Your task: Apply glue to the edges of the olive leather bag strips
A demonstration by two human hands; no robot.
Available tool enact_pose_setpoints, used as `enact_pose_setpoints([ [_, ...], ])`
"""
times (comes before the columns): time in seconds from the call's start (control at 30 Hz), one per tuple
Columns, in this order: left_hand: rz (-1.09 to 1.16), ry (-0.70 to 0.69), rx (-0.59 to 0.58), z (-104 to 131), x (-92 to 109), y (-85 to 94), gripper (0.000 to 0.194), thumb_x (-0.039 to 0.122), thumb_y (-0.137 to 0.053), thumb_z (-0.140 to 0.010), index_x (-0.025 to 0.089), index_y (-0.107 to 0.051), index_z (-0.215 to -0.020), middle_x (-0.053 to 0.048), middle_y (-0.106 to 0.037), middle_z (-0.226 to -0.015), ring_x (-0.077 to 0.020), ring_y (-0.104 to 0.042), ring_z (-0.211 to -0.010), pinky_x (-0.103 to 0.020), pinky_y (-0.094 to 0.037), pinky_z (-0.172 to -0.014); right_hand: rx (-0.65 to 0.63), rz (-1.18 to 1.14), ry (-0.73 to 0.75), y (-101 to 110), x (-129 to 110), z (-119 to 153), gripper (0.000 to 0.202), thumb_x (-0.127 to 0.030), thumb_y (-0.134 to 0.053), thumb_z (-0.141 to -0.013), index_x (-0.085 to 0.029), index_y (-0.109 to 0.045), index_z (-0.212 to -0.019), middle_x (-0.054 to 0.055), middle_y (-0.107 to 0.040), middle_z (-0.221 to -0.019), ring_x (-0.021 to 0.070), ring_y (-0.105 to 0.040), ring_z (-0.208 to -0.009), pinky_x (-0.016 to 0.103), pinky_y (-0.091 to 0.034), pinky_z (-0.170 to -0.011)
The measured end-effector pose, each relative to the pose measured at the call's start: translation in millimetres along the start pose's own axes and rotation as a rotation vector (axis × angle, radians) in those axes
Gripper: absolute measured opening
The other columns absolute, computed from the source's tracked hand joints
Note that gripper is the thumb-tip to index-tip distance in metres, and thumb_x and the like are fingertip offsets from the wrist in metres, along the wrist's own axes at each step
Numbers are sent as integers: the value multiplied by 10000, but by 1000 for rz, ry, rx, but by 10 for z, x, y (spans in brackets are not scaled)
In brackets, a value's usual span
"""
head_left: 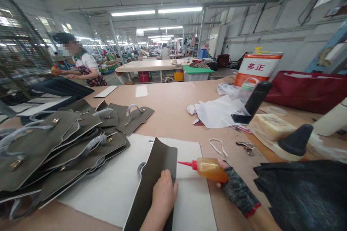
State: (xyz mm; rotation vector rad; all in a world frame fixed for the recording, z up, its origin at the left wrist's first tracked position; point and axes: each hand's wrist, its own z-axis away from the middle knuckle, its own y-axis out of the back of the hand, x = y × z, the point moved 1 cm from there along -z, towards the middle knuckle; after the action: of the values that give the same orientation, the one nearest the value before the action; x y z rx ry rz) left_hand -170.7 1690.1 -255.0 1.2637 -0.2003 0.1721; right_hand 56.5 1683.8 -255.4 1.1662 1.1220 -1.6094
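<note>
My left hand presses flat on a dark olive leather panel that lies on a white board at the near edge of the table. My right hand, in a dark fingerless glove, holds an amber glue bottle on its side. The bottle's red nozzle points left toward the panel's right edge. A grey handle loop shows under the panel at its left side.
A stack of olive leather flaps with grey handles fills the left. White cloth, black cone-shaped tools, a yellowish block and a black sheet lie to the right. Another person stands far left.
</note>
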Motion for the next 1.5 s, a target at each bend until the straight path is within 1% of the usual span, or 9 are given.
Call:
enact_pose_setpoints([
  [0.13,10,6,-7,-14,13,20,211,261,-446,-805,141,-503,-970,-106,-576,-1041,-208,-609,-898,-291,-460,-740,16,-104,-92,45,157,-50,192,-374,-609,-674,-229,-657,-791,35,-630,-715,156,-489,-517,247,-390,-364],
  [0.23,5,4,-12,-24,25,21,200,260,-438,-804,150,-496,-961,-97,-577,-1044,-198,-609,-895,-281,-449,-735,28,-165,-131,82,219,-81,233,-411,-610,-687,-218,-643,-814,42,-639,-742,160,-503,-545,234,-370,-355],
  [0.47,-40,31,-16,-68,93,2,214,309,-401,-840,158,-484,-967,-97,-583,-1045,-206,-619,-872,-286,-443,-676,24,-185,-134,44,87,-20,246,-475,-585,-713,-240,-637,-765,44,-632,-717,192,-534,-614,238,-369,-360],
  [0.7,-60,37,-4,-97,98,-36,219,300,-370,-861,157,-487,-978,-94,-583,-1043,-205,-623,-874,-290,-447,-671,87,-84,-67,22,23,22,221,-449,-591,-680,-241,-645,-727,51,-637,-706,189,-499,-544,273,-378,-361],
  [0.87,-68,27,-7,-101,108,-28,223,306,-358,-865,159,-488,-971,-96,-587,-1044,-209,-622,-872,-296,-445,-668,15,-141,-104,64,114,-20,285,-484,-509,-751,-229,-628,-794,76,-648,-761,207,-555,-603,259,-372,-363],
  [0.97,-67,31,-13,-98,125,1,219,306,-357,-864,159,-490,-956,-104,-592,-1039,-212,-627,-857,-298,-441,-655,17,-144,-114,78,140,-33,280,-476,-515,-756,-227,-620,-828,78,-656,-803,218,-578,-657,252,-387,-373],
  [1.2,-55,30,-10,-88,129,49,219,304,-360,-854,160,-499,-941,-108,-604,-1030,-216,-631,-871,-300,-443,-667,23,-211,-152,102,231,-67,247,-448,-575,-740,-223,-603,-838,37,-628,-746,171,-554,-601,225,-370,-359],
  [1.37,-59,47,-15,-109,131,42,209,261,-361,-829,154,-503,-938,-116,-619,-1006,-235,-643,-847,-321,-455,-658,-8,-239,-173,129,311,-93,300,-470,-542,-763,-218,-596,-916,33,-648,-790,162,-564,-618,222,-370,-374],
  [1.5,-72,44,-19,-127,129,39,228,278,-368,-818,149,-503,-950,-124,-622,-1005,-247,-644,-850,-335,-466,-668,-20,-236,-167,134,332,-101,316,-474,-517,-783,-215,-602,-943,44,-654,-818,168,-567,-640,224,-373,-378],
])
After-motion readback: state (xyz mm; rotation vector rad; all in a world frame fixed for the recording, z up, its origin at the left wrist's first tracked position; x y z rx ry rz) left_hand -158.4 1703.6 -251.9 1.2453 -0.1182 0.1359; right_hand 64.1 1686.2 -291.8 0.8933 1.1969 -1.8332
